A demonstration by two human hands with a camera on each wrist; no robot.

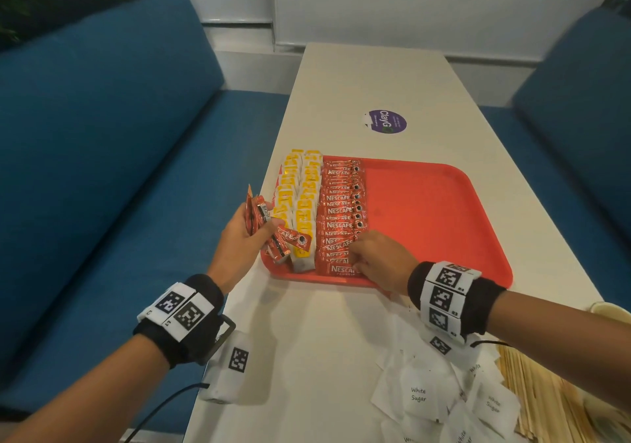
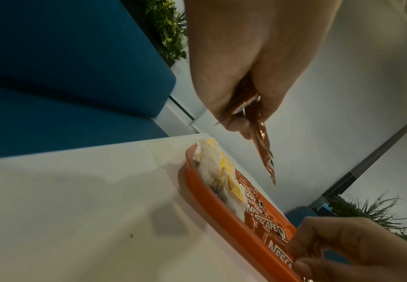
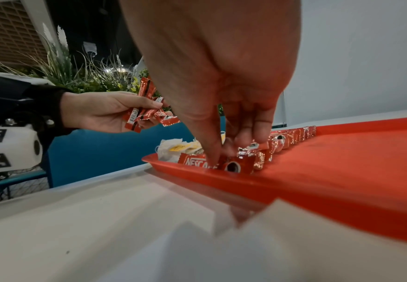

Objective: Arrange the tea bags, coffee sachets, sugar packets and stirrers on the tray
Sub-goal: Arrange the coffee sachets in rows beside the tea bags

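Note:
A red tray (image 1: 426, 210) lies on the white table, with yellow-tagged tea bags (image 1: 302, 200) in two columns along its left side and a column of red coffee sachets (image 1: 341, 210) beside them. My left hand (image 1: 263, 217) hovers over the tray's near-left corner, gripping a bunch of coffee sachets (image 1: 290, 241) (image 3: 144, 106). My right hand (image 1: 355, 258) (image 3: 226, 148) reaches down to the near end of the sachet column, thumb and fingers pinching the nearest sachet (image 3: 236, 166) against the tray floor. Sugar packets (image 1: 420, 394) and wooden stirrers (image 1: 546, 401) lie on the table, near right.
A paper cup (image 1: 611, 311) stands at the right edge by the stirrers. A purple sticker (image 1: 387, 121) marks the table beyond the tray. Blue sofas (image 1: 102, 169) flank both long sides of the table. The right part of the tray is bare.

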